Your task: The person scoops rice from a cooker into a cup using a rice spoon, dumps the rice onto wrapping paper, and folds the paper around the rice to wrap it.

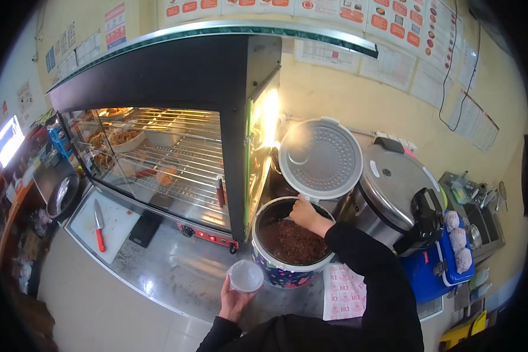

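Two bare hands share the work, and the left hand [234,300] is the nearer to the viewer, its fingers wrapped round the side of a small pale cup [246,277]. The cup's round mouth seems to face up; being round, it shows no clear long axis. It sits just beside the near left side of a flowered pot [283,276], above the metal counter [196,287]; whether cup and pot touch is hard to tell.

To the pot's right lies a printed paper bag [344,296], flat. Within the pot is a dark brown, crumbly food [293,242], ahead and to the right of the cup.

Farther off, the right hand [305,212] is over the pot's far side, fingers curled; I cannot tell whether they grip anything. So the right hand is the one nearer the food, and the cup lies back toward the body and to the left of it. Behind that hand, the lid [321,158] stands raised, with a big silver cooker [387,182] to its right.
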`<state>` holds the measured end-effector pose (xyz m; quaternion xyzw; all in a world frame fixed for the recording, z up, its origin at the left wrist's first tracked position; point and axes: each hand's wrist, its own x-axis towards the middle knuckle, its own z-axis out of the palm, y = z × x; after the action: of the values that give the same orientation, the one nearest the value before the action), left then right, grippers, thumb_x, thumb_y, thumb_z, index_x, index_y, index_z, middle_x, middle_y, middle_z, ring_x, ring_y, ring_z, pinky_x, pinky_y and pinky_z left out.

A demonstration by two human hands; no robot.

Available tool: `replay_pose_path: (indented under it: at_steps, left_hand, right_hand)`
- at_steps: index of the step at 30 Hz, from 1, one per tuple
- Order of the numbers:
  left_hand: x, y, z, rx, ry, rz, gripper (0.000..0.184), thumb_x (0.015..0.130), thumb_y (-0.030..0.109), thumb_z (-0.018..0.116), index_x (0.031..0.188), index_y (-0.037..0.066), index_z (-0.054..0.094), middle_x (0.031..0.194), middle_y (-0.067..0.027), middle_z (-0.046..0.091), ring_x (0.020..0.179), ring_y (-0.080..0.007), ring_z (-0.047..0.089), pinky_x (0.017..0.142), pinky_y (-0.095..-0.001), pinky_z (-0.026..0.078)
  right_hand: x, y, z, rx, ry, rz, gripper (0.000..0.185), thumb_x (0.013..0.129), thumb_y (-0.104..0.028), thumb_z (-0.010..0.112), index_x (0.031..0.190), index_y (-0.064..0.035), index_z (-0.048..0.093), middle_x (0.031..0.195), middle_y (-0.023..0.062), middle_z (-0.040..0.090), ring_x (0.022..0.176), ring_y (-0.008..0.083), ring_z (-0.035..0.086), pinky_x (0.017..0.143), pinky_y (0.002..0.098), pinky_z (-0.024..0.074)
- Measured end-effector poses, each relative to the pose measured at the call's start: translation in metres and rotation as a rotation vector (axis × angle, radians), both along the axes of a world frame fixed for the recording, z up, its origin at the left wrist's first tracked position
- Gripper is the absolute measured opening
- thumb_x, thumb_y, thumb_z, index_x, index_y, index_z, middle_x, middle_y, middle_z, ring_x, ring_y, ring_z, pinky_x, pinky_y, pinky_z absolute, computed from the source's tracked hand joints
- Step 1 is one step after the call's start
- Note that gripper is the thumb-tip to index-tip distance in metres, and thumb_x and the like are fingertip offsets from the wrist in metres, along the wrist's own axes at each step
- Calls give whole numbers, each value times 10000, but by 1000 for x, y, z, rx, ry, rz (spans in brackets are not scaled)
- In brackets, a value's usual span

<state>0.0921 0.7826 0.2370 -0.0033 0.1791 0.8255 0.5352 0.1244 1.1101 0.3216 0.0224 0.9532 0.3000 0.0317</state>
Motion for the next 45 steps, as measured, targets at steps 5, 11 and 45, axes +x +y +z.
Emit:
replay_pose_path:
  at_steps: [5,11,45]
  left_hand:
    - [2,12,4,20,41,27,591,838,492,423,1289,124,324,1315,-147,343,1192,-363,359,924,-551,357]
    - [2,15,9,-2,44,17,595,825,486,439,1283,122,330,1303,-139,358,1184,-352,372,932,-544,354]
    - [7,12,36,-72,306,154,547,854,468,384,1274,121,338,1247,-105,425,1126,-275,444,875,-458,410]
  right_hand:
    - [-4,17,0,-208,-75,-232,135,719,-166,530,676,-138,655,675,53,632,709,209,605,827,429,255]
    - [14,5,-5,-476,-74,-331,132,721,-228,558,753,-188,680,722,47,644,720,213,601,808,433,243]
    - [44,-35,-6,-1477,44,-404,245,836,-208,509,1051,-171,620,629,-14,546,588,90,471,598,290,376]
